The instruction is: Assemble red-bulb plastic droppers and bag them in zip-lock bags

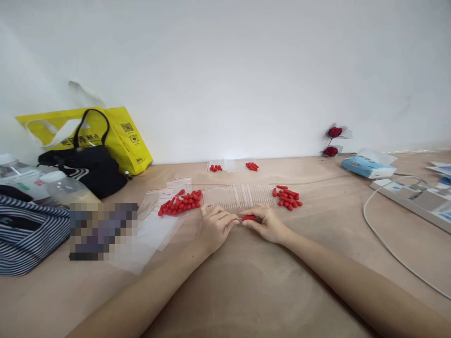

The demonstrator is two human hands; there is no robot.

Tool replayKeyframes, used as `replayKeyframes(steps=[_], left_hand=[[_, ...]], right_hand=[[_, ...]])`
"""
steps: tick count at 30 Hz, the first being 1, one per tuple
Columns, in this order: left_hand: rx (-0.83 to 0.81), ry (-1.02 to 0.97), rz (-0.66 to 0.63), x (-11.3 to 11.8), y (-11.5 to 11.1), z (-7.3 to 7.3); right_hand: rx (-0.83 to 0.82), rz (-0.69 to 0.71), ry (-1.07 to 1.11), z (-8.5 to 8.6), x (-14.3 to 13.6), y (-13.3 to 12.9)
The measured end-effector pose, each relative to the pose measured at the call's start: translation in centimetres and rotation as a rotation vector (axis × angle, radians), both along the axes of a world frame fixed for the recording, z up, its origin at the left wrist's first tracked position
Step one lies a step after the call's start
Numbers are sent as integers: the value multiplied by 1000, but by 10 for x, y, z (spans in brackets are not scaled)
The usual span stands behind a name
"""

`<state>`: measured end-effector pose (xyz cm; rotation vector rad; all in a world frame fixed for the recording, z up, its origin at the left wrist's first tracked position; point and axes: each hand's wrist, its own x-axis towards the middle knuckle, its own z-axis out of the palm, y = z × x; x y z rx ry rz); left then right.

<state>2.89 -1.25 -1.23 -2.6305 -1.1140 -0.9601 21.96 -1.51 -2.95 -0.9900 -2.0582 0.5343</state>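
Note:
Between the fingertips of my right hand (266, 224) is a small red tapered piece (248, 218), lying level. My left hand (218, 227) pinches a thin pale stick (240, 218), mostly hidden by the fingers. The stick's end points at the red piece; I cannot tell whether it is inside. Just beyond both hands lies a row of thin clear sticks (239, 195). Red drop-shaped pieces (181, 204) are heaped left of the row, on clear zip bags (151, 239). Another red heap (288, 198) sits at its right end.
By the wall is a bag (230, 165) with small red groups. A yellow bag (136, 145), black pouch (98, 169), bottles (61, 185) and striped bag (35, 234) stand left. Rightward are fabric roses (331, 150), a tissue pack (366, 164), power strip (416, 202) and cable (380, 237).

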Motion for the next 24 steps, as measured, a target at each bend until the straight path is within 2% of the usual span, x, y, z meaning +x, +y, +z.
replayKeyframes(steps=[11,18,21,24], left_hand=[[-21,6,-20,-2,-1,1],[-28,-143,24,7,-5,3],[-44,-181,17,9,-5,3],[-69,-205,15,8,-4,4]], right_hand=[[-1,-147,-19,1,2,-3],[-357,-41,467,-3,-15,-3],[-391,-40,554,-5,-26,-2],[-368,-106,549,-1,-19,11]])
